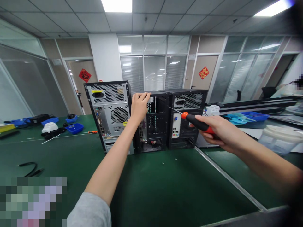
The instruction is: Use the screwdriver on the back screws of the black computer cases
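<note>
1. I see the black metal middle computer tower (156, 124) at the centre of my clock. It stands upright with its back side to me; this back is partly open, and dark metal framing and slots are visible. A column of ports runs down its left part.
2. Close beside it, at 9 o'clock, there stands the black tower with silver rear panel (112, 117), having a round fan grille. At 3 o'clock is the black tower with meshed power supply (189, 101); it carries a pale port plate.
3. My left hand (140, 104), just toward 10 o'clock, lays its fingers on the middle tower's top edge. Its thumb is hidden, so I cannot tell if it grips.
4. My right hand (211, 127), at 3 o'clock, is closed around the red-and-black-handled screwdriver (198, 122). The thin metal shaft points to 9 o'clock; whether its tip touches a tower, I cannot tell.
5. All towers stand on the smooth green tabletop (151, 189). Small whitish bits lie at 5 o'clock, and a metal strip (229, 178) crosses at 4.
6. At 9 o'clock I find a small blue plastic tray (74, 128); far at 3, a round clear container with whitish lid (276, 140).
7. Behind, red diamond-shaped door signs hang at 10 (84, 75) and 2 o'clock, glass panes with blinds (155, 72) at 12, and a bright ceiling lamp (117, 5) at 11.
</note>
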